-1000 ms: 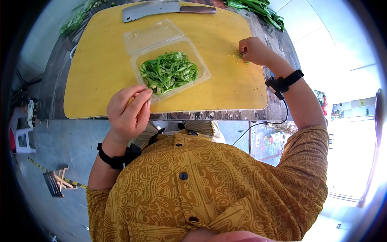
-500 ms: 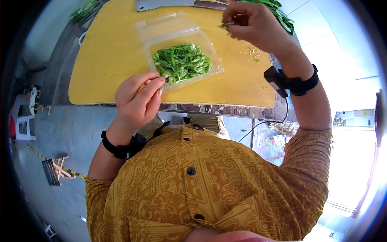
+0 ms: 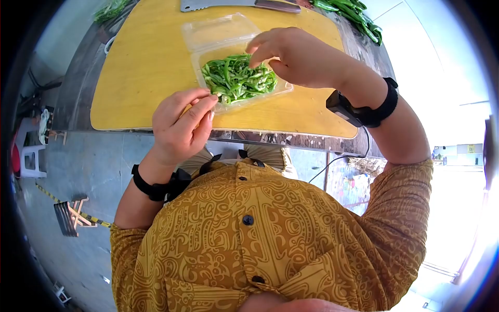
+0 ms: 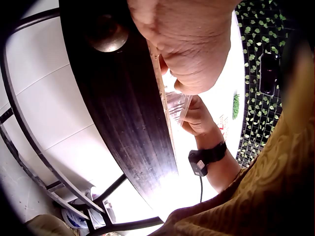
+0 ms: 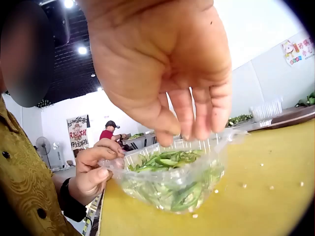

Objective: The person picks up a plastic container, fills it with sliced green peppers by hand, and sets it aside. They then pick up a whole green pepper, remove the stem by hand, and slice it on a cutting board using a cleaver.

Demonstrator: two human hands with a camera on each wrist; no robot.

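Note:
A clear plastic box full of sliced green pepper strips stands on the yellow cutting board, its hinged lid folded back. My left hand pinches the box's near left corner between thumb and fingers. Over the box's right side hangs my right hand, palm down, fingers loosely bent and thumb apart. In the right wrist view its fingertips are just above the pepper strips, with nothing between them.
A cleaver lies at the board's far edge. Whole green peppers are heaped at the far right, and more greens at the far left. Pale seeds dot the board. Another person is in the background.
My right hand has picked up pepper bits from the board's right side, carried them left to above the box and let go. The left hand has stayed at the box's corner.

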